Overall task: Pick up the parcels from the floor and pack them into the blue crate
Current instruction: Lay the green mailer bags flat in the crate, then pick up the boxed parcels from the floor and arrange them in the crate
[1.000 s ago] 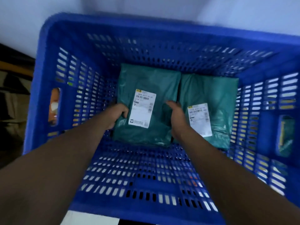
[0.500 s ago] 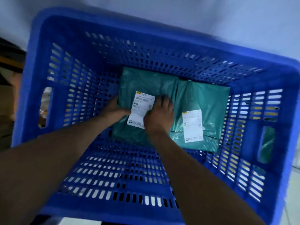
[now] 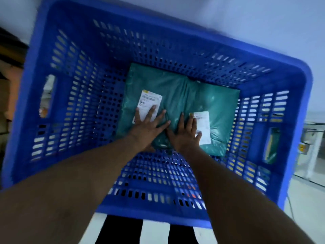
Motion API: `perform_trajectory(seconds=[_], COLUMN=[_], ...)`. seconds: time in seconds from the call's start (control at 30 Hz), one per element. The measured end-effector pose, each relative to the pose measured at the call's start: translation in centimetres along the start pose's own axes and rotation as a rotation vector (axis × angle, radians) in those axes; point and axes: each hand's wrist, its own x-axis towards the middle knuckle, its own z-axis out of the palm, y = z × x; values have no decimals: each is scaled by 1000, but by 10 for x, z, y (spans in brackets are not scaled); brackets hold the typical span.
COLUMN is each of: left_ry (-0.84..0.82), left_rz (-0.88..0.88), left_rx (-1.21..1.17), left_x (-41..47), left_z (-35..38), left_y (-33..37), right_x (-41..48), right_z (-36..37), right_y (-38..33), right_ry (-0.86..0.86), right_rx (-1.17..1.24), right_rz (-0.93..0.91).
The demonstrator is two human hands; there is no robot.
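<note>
Where flat hands [image 3: 149, 127] press, parcel labels [image 3: 150, 103] hide

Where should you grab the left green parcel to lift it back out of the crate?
Probably by its near edge, coming straight down from above. The left parcel lies flat on the floor of the crate, touching the right parcel, its far edge near the back wall. Only the near side faces open floor, so fingers could slide under there. Both hands, left and right, press flat on top.

Pale wall [image 3: 228, 23] beyond the fingertips, blurred; black-and-white striped surface [image 3: 154, 233] below the forearms, nearest the viewer; light floor [image 3: 302, 199] out past the right hand; dim brownish clutter [image 3: 8, 71] past the left hand, indistinct.
</note>
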Motion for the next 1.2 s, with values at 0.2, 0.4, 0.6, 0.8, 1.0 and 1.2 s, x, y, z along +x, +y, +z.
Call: perform_trajectory(seconds=[0.2, 0.4, 0.6, 0.8, 1.0, 1.2], left_ry=[-167, 23, 336, 492, 418, -67], left_rz=[-142, -176, -173, -322, 329, 194], left_rx=[-111, -87, -313, -14, 188, -114], left_x=[-16, -29, -28, -27, -15, 4], left_z=[-64, -116, -161, -192, -206, -233], left_y=[15, 86, 225, 324, 361, 420], right_x=[1, -69, -156, -208, -192, -194], right_z=[-72, -130, -152, -150, -123, -128], right_y=[7, 60, 201, 346, 446, 486], right_ry=[-269, 44, 477, 481, 297, 118], right_rx=[222, 414, -12, -89, 183, 166], right_rz=[-32, -167, -468, -335, 118, 241])
